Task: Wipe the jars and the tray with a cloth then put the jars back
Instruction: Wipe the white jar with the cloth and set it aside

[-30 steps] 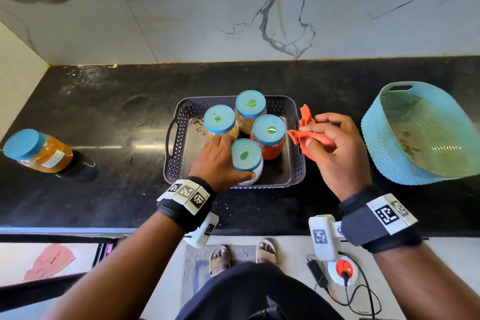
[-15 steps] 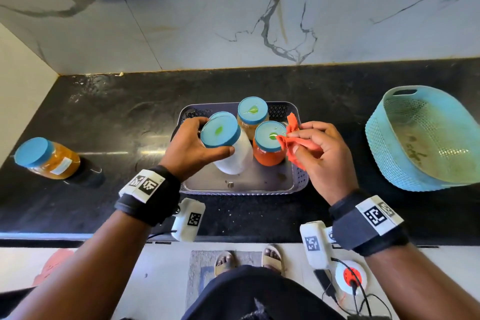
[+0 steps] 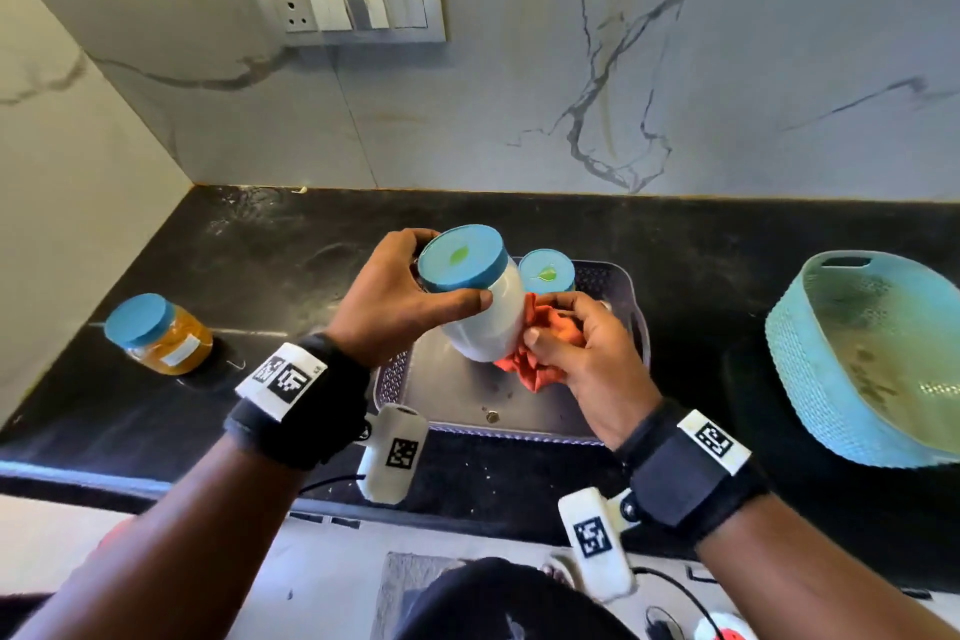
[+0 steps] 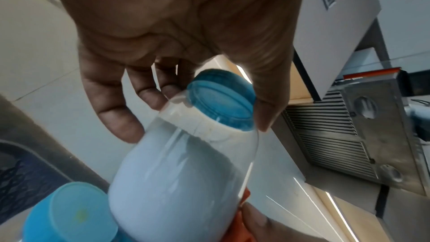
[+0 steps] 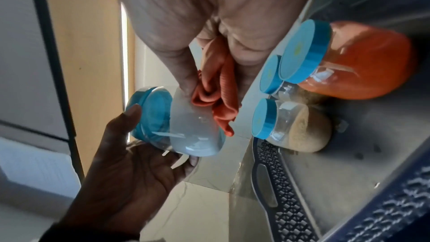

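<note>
L hand (image 3: 395,301) grips the white jar (image 3: 485,322) by its blue lid (image 3: 461,257), fingers & thumb curled round the rim, jar tilted above the tray (image 3: 457,400). R hand (image 3: 582,353) pinches the orange cloth (image 3: 540,353) against the jar's far-right side. Three jars, I think, stand at the tray's far end; a yellow jar (image 3: 166,335) sits on the counter (image 3: 260,265), well left.

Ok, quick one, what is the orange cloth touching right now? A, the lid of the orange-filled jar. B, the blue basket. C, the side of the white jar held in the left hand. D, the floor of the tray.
C: the right hand presses the orange cloth against the side of the white jar, which the left hand holds tilted above the tray.
</note>
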Demonstrator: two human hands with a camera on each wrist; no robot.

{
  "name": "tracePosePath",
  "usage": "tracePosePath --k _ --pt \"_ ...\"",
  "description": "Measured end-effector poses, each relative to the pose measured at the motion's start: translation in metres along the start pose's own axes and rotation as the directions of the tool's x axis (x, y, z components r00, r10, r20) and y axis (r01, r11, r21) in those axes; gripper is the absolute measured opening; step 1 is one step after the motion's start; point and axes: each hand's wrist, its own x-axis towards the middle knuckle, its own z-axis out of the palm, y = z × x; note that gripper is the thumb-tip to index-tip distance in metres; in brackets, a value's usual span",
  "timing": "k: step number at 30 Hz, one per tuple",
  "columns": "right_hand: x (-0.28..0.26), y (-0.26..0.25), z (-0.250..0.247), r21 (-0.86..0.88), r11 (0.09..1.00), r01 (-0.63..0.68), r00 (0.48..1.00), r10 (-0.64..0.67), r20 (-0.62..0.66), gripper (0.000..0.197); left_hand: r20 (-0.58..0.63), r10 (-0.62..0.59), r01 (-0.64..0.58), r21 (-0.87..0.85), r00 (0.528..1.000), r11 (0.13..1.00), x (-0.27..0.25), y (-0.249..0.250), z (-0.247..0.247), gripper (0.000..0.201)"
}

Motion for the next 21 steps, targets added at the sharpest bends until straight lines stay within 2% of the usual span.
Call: tracePosePath --k 4,7,9,13,15,18,21 --pt "0.005 -0.004 0.007 0.170 0.982 -0.083 0.997 0.083 0.008 0.045 0.005 0.068 -0.069 0.039 0.998 0.997 -0.004 0.011 0.000 0.051" --pt "0.006 -0.011 0.014 0.284 0.949 -0.134 0.991 0.123 0.055 0.043 0.004 0.100 -0.100 0.076 0.995 0.992 -0.005 0.014 -0.006 0.051" --pt "0.007 -0.012 0.015 0.313 0.937 -0.153 0.988 0.138 0.070 0.046 0.041 0.080 -0.083 0.090 0.996 0.992 -0.005 0.016 -0.010 0.064" --pt "0.010 -0.019 0.014 0.327 0.939 -0.109 0.994 0.096 0.057 0.042 0.079 0.085 -0.073 -0.142 0.993 0.987 -0.007 0.010 -0.020 0.069" --pt "0.012 -0.024 0.014 0.307 0.948 -0.084 0.996 0.068 0.063 0.040 0.038 0.072 -0.061 -0.244 0.997 0.968 -0.007 0.001 -0.020 0.076" --pt "0.013 -0.027 0.016 0.254 0.965 -0.061 0.997 0.049 0.054 0.036 -0.007 0.054 -0.053 -0.308 0.999 0.950 -0.008 -0.010 -0.010 0.092" --pt "0.013 -0.023 0.023 0.245 0.968 -0.060 0.998 0.054 0.031 0.035 0.118 -0.004 0.048 -0.376 0.993 0.925 -0.008 -0.014 -0.004 0.091"
